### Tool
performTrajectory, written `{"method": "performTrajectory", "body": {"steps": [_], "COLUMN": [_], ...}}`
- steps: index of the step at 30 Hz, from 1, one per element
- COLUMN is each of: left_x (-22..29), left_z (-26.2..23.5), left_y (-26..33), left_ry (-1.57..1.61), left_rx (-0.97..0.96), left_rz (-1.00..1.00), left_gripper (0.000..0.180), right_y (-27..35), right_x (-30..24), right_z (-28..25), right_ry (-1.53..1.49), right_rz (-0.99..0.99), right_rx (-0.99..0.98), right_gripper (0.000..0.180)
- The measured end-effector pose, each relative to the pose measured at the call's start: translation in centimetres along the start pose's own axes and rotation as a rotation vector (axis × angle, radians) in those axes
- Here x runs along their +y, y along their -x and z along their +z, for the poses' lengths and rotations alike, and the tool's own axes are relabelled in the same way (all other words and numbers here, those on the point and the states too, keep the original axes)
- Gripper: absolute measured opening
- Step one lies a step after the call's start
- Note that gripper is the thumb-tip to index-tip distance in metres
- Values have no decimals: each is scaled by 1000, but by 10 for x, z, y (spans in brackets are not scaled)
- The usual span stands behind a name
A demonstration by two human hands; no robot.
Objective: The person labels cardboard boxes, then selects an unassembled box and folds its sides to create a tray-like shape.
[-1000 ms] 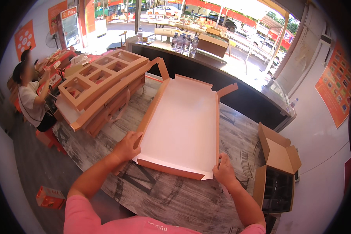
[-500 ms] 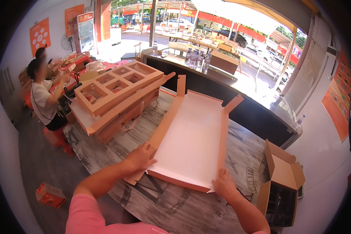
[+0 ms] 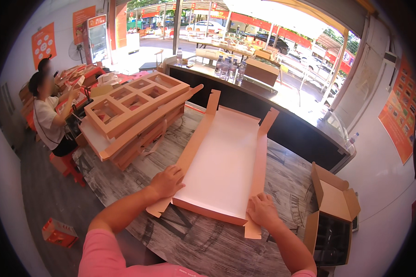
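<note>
In the head view, an unfolded cardboard tray (image 3: 224, 166) with a white inside lies lengthwise on the wood-patterned tabletop (image 3: 134, 177), its far end toward the window. The left hand (image 3: 168, 181) rests palm down on the near part of the left side panel (image 3: 196, 143); the right hand (image 3: 262, 208) lies likewise on the right side panel (image 3: 260, 161). Whether either one's fingers pinch the board or merely press it cannot be told. Both panels lean outward, and their loose end tabs jut past the near wall (image 3: 208, 211), which is raised. Uneven pressure from the two hands could skew the tray or crease a panel off its score line. A tab pushed down hard might buckle, since nothing locks it at the corner. Shoving the tray leftward could knock the stack of windowed boxes (image 3: 125, 147); a swing of the right elbow could catch the open box (image 3: 330, 180) standing near that forearm.
</note>
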State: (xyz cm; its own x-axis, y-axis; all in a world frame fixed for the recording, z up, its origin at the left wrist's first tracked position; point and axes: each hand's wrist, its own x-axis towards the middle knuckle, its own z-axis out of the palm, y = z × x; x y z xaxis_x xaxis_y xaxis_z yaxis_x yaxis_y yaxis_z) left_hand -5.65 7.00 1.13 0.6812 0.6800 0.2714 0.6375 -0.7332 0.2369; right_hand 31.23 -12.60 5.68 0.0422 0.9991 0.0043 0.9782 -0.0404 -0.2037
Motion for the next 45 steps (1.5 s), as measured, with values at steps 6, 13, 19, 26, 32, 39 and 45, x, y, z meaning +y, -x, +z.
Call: {"method": "performTrajectory", "body": {"steps": [6,13,19,26,32,39,45], "left_x": [-7,-5,-21,-64,-61,-85,-92], "left_z": [-3,-9,-11,-12,-33,-33,-27], "left_y": [-3,-4,1,17,6,7,7], "left_ry": [3,75,152,326,420,618,895], "left_rx": [37,56,70,-155,-425,-582,-621], "left_rz": [73,99,248,386,343,230,73], "left_gripper": [46,35,25,34,46,43,41], "right_y": [-3,8,14,22,19,13,12], "right_x": [18,29,51,41,66,67,86], "right_z": [10,17,15,-10,-6,-5,10], "right_ry": [-5,-125,-170,-160,-380,-493,-643], "right_rz": [-374,-310,-414,-402,-374,-455,-353], "right_rx": [238,139,55,-187,-296,-264,-263], "right_gripper": [30,26,28,46,55,50,42]}}
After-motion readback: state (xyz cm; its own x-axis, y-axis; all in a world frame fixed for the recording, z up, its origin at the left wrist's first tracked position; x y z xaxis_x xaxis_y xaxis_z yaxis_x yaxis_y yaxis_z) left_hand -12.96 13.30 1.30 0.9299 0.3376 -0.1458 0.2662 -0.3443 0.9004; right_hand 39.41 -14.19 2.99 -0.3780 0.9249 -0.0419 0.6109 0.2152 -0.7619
